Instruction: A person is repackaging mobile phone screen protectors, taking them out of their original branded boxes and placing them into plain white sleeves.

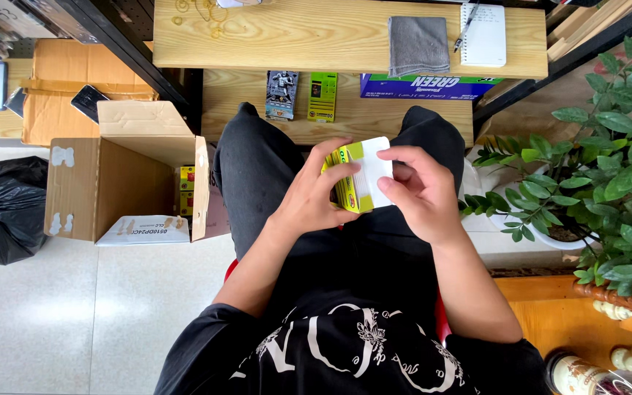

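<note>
Black short-sleeved shirt [345,351] (white ornate lettering), dark grey trousers [257,175].

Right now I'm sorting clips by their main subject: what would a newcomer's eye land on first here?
First, the small yellow and white box at the centre, held over the lap by the left hand and right hand. Next, the open cardboard carton on the floor to the left, with more yellow boxes inside. Then the leafy green plant at the right edge.
</note>
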